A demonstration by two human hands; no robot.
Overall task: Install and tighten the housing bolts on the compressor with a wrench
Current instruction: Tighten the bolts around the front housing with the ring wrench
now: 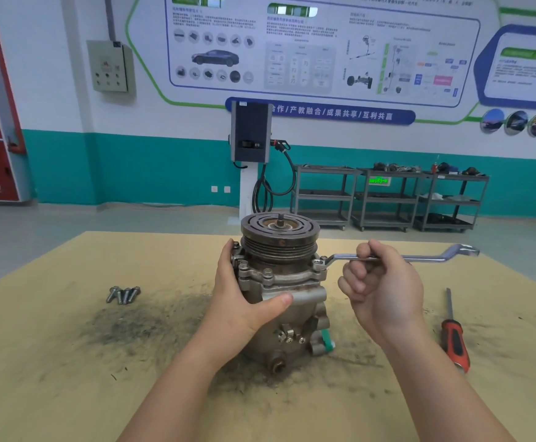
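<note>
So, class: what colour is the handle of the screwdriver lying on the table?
Red with black grip sections on the screwdriver, shown in the head view, right of the compressor.

Bright, even indoor light, soft shadows, sharp centre, wide-angle bending at edges
</note>
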